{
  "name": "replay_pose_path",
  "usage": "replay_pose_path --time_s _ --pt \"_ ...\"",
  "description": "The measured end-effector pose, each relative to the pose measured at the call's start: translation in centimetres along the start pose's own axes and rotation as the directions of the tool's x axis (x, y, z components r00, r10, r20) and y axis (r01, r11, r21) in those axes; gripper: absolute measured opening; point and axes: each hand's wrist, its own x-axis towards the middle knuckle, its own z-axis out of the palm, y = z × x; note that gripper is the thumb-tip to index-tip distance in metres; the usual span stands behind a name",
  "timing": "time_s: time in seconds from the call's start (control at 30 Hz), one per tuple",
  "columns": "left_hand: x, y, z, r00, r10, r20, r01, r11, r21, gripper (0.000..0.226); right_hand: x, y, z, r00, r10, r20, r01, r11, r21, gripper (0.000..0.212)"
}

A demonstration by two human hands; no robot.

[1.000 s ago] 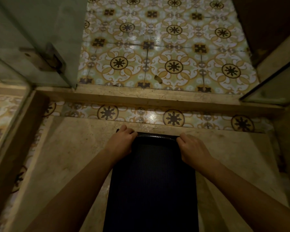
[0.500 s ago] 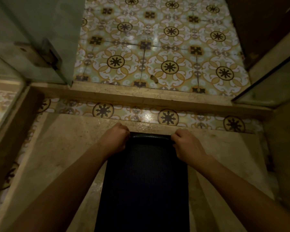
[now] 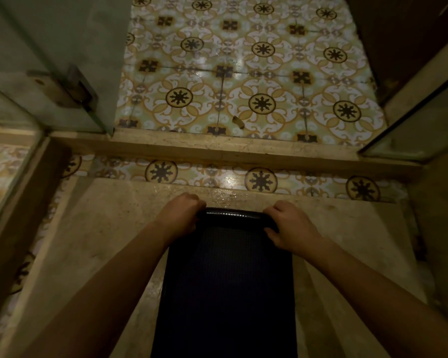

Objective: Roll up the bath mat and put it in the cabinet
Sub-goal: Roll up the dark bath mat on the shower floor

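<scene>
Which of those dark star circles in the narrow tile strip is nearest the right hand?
The middle star circle, just beyond the right hand gripping the bath mat. The strip's other circles sit far off left and right.

Dim room: patterned floor tiles [image 3: 243, 73], stone threshold [image 3: 230, 151], glass door [image 3: 57, 47] at left.

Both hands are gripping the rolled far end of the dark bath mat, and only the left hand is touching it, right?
Not quite: the head view shows both the left hand and the right hand gripping the rolled far end of the dark bath mat.
</scene>
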Motion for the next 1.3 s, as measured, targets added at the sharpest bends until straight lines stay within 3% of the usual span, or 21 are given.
replay_pose_path --time_s 0.17,0.27,0.4,0.53,0.77,0.97,1.2,1.3 --pt "0.1 -0.3 -0.4 0.995 -0.027 0.094 0.032 0.998 -0.056 0.013 0.3 -0.2 -0.3 0.996 0.009 0.086 -0.008 1.000 -0.010 0.030" --pt "0.4 0.1 -0.6 0.993 -0.082 0.085 0.087 0.994 -0.059 0.026 0.5 -0.7 -0.2 0.994 0.054 0.092 -0.053 0.998 -0.017 0.025" --pt "0.5 0.3 -0.8 0.989 -0.097 0.110 0.099 0.995 -0.016 0.026 0.1 -0.6 -0.2 0.993 0.050 0.109 -0.057 0.997 0.059 0.029" --pt "0.4 -0.3 -0.8 0.966 -0.119 0.231 0.140 0.987 -0.079 0.025 0.1 0.2 -0.8 0.992 0.050 0.113 -0.066 0.987 0.145 0.029" --pt "0.1 0.4 -0.4 0.984 -0.146 0.103 0.153 0.986 -0.059 0.017 1.0 0.0 -0.8 0.984 0.063 0.168 -0.071 0.997 0.044 0.034" --pt "-0.1 0.0 -1.0 0.965 -0.117 0.236 0.145 0.984 -0.105 0.021 0.6 0.0 -1.3 0.977 0.054 0.208 -0.072 0.994 0.078 0.034" --pt "0.1 0.3 -0.6 0.979 -0.128 0.156 0.146 0.983 -0.110 0.038 0.6 -0.2 -0.8 0.970 0.058 0.238 -0.070 0.997 0.041 0.040" --pt "0.0 0.4 -0.7 0.981 -0.094 0.171 0.101 0.994 -0.035 0.030 0.6 -0.2 -0.8 0.970 0.046 0.238 -0.052 0.998 0.018 0.037"
